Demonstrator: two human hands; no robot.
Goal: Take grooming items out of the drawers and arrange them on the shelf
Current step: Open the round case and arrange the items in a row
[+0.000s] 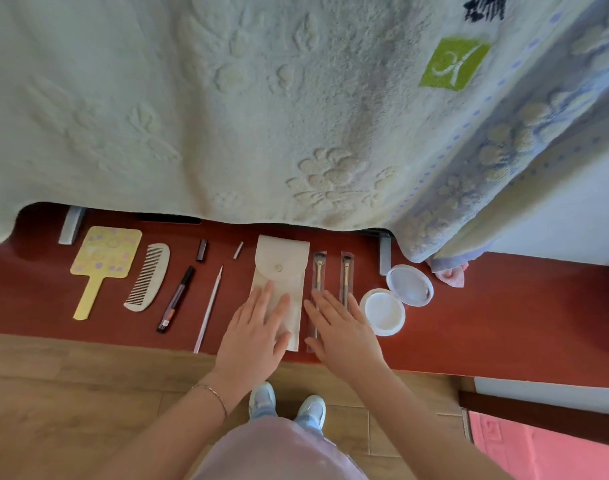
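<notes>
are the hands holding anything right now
Nothing is held: the left hand lies flat on the cream pouch, the right hand flat over a wrapped brush.

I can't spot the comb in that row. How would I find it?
Look along the red shelf to its left end, where a yellow mirror lies. The comb is right beside it: pale, curved, the only thing with teeth.
</notes>
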